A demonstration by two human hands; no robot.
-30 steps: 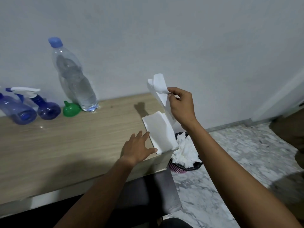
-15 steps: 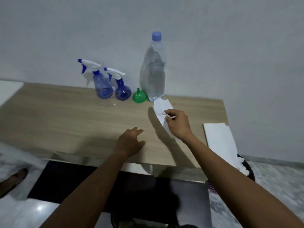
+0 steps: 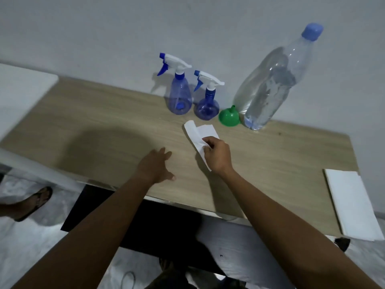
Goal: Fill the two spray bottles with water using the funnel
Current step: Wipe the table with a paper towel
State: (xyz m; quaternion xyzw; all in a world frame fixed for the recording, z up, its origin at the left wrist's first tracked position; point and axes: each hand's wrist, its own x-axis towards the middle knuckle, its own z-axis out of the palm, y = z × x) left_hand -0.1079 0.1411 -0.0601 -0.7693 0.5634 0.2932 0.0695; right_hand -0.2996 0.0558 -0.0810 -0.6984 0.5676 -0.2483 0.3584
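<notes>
Wood-grain table (image 3: 104, 122) fills my feed, and I read it from the left. The left hand (image 3: 155, 165) lies low over the near edge with its fingers spread, holding nothing; a second ago it was pressing down the stack of paper towels (image 3: 352, 205) at the far right end.

The taller spray bottle (image 3: 180, 94) and the shorter spray bottle (image 3: 206, 105) stand side by side against the wall, both with their trigger heads on.

Just in front of them lies a single paper sheet (image 3: 195, 134), its far end curled on the wood. The right hand (image 3: 217, 156) pinches its near end between thumb and fingertips. That sheet was up in the air beside the stack a second ago, so it has been carried across and lowered here.

To the right, the green funnel (image 3: 229, 117) sits spout-up, touching or nearly touching the capped water bottle (image 3: 268, 86).

My reading is that the sheet is going down to wipe the table or catch drips. The filling itself has not started. Next I'd expect a trigger head to be unscrewed, and pouring from that tall bottle will need a steady hand.
</notes>
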